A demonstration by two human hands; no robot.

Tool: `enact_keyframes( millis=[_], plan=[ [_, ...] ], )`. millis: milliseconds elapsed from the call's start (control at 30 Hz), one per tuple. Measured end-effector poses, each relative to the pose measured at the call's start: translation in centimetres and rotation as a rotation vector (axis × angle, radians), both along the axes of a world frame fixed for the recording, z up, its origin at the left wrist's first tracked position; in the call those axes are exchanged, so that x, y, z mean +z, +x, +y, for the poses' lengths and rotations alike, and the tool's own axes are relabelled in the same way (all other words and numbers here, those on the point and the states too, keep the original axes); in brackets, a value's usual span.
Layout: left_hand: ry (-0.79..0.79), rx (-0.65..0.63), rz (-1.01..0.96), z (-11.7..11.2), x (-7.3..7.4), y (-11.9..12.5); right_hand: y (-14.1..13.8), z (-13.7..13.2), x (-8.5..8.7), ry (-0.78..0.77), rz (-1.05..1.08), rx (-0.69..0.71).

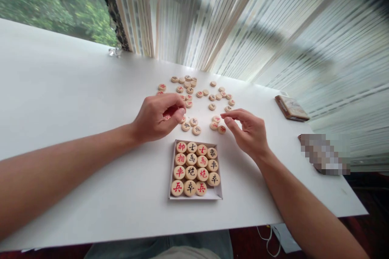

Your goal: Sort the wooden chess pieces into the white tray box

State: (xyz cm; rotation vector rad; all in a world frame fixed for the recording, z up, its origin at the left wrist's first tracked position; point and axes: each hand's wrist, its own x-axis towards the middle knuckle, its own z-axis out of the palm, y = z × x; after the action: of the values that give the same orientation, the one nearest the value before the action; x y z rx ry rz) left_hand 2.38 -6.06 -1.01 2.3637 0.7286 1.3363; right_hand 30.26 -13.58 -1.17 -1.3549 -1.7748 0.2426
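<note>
A small white box (218, 194) lies on the white table (75, 137) in front of me, filled with several round wooden chess pieces marked in red or black. My left hand (158, 117) hovers just beyond the box, fingers curled round a piece with red marking. My right hand (246, 129) is to the right of it, fingers bent and pinched together, tips near a loose piece (221, 129); whether it holds one I cannot make out. Several loose pieces (194, 91) are scattered farther back.
A brown box lid (291, 108) lies at the right of the table, and a blurred flat object (323, 154) nearer the right edge. Striped blinds (243, 20) hang behind the table. A small clear object (114, 51) sits at the window.
</note>
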Motion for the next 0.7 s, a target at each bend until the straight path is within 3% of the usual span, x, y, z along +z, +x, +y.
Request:
enact_keyframes(
  millis=[200,467,700],
  plan=[
    [-0.026,0.027,0.053,-0.1,-0.1,0.1,-0.4,-0.2,0.0,-0.039,-0.026,0.051],
    [0.015,0.001,0.012,0.0,0.0,0.0,1.1,0.9,-0.6,-0.009,0.101,-0.097],
    [-0.05,0.042,0.01,0.2,0.3,-0.3,2.3,2.1,-1.1,-0.031,0.202,-0.2]
  ],
)
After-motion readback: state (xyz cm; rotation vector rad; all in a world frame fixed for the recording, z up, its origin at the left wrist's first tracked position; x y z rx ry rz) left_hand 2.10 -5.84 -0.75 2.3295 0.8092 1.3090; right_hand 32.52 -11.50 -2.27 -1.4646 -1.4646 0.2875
